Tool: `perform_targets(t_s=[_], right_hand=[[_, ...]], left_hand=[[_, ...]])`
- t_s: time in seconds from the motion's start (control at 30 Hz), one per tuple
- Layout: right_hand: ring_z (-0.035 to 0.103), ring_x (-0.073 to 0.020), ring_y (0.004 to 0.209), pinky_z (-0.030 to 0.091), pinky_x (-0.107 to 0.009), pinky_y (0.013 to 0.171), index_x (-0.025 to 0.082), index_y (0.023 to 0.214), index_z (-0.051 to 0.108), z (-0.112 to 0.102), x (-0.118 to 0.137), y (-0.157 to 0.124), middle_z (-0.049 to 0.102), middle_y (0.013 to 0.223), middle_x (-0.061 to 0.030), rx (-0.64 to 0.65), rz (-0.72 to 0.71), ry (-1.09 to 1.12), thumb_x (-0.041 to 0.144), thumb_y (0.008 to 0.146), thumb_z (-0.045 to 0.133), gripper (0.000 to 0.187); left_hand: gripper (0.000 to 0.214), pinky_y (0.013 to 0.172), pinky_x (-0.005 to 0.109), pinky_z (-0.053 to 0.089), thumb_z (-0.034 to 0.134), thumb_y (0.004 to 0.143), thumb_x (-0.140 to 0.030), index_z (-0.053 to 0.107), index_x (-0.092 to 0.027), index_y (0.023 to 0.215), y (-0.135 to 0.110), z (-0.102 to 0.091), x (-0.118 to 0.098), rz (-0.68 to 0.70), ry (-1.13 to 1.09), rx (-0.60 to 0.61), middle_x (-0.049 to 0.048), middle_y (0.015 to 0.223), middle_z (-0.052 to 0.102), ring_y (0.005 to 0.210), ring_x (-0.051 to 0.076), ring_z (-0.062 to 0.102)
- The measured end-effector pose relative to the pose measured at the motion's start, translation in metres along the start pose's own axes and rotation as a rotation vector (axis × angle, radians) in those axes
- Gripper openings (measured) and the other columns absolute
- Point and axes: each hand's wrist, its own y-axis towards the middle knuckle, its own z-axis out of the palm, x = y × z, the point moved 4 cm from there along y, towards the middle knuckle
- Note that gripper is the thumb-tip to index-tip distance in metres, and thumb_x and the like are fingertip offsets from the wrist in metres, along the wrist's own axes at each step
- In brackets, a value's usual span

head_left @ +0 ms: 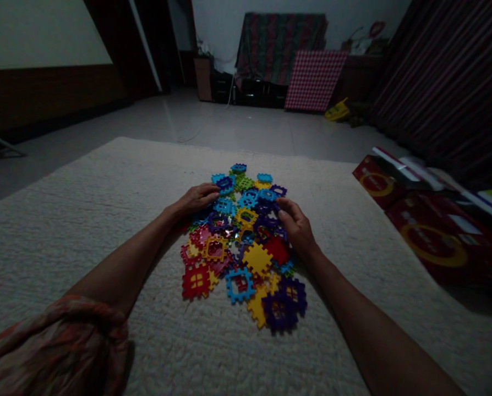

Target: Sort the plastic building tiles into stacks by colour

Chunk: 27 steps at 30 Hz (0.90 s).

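A heap of flat plastic interlocking tiles (246, 242) in red, yellow, blue, purple and green lies on a cream rug (105, 209). My left hand (198, 198) rests on the heap's left side, fingers stretched toward a blue tile at the far end. On the right side of the heap, my right hand (298, 225) lies palm down, fingers curved over purple tiles. Neither hand visibly grips a tile. A red tile (196, 280) and a purple tile (279, 311) lie at the near edge.
Red printed boxes (431, 231) lie on the rug's right edge. A striped curtain (448, 71) hangs at the right. Beyond the rug is grey floor, with a checked board (314, 80) and cloth-covered furniture (281, 47) at the far wall. The room is dim.
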Motion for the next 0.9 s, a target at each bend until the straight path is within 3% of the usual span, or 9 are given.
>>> perform_targets(t_s=[0.1, 0.27, 0.57, 0.73, 0.9], right_hand=[[0.055, -0.0278, 0.126, 0.038, -0.049, 0.113, 0.023, 0.123, 0.062, -0.001, 0.002, -0.002, 0.064, 0.132, -0.0092, -0.019, -0.022, -0.093, 0.047, 0.085, 0.057, 0.045], [0.059, -0.0258, 0.12, 0.043, -0.045, 0.108, 0.022, 0.123, 0.063, 0.002, 0.007, -0.005, 0.067, 0.126, -0.0068, 0.099, -0.019, -0.092, 0.044, 0.086, 0.056, 0.043], [0.064, -0.0254, 0.11, 0.048, -0.045, 0.101, 0.022, 0.107, 0.07, -0.001, 0.01, -0.008, 0.072, 0.115, -0.0069, 0.015, -0.05, -0.101, 0.042, 0.086, 0.056, 0.032], [0.065, -0.0254, 0.111, 0.048, -0.045, 0.102, 0.022, 0.101, 0.071, -0.001, 0.011, -0.007, 0.073, 0.114, -0.0081, 0.013, -0.102, -0.095, 0.04, 0.086, 0.057, 0.027], [0.067, -0.025, 0.108, 0.05, -0.044, 0.1, 0.022, 0.098, 0.072, -0.003, 0.011, -0.009, 0.074, 0.11, -0.008, 0.01, -0.109, -0.107, 0.039, 0.087, 0.056, 0.026]], left_hand=[[0.072, 0.113, 0.041, 0.041, 0.039, 0.087, -0.074, 0.071, -0.018, 0.118, 0.0, 0.002, -0.005, -0.013, 0.019, -0.007, 0.0116, 0.132, 0.065, 0.126, 0.029, 0.057], [0.07, 0.111, 0.04, 0.043, 0.037, 0.09, -0.069, 0.069, -0.015, 0.12, 0.001, 0.01, -0.018, 0.03, 0.012, -0.007, 0.0141, 0.131, 0.065, 0.123, 0.028, 0.059], [0.048, 0.109, 0.043, 0.045, 0.041, 0.097, -0.048, 0.068, -0.017, 0.121, 0.007, -0.001, -0.047, 0.052, 0.126, -0.039, 0.0129, 0.132, 0.065, 0.123, 0.025, 0.06], [0.036, 0.105, 0.04, 0.048, 0.049, 0.095, -0.037, 0.068, -0.019, 0.12, 0.035, 0.021, -0.076, 0.211, 0.214, 0.078, 0.0116, 0.131, 0.065, 0.122, 0.024, 0.06], [0.037, 0.103, 0.037, 0.048, 0.05, 0.095, -0.036, 0.066, -0.02, 0.124, 0.035, 0.038, -0.071, 0.277, 0.204, 0.199, 0.0115, 0.135, 0.063, 0.119, 0.023, 0.062]])
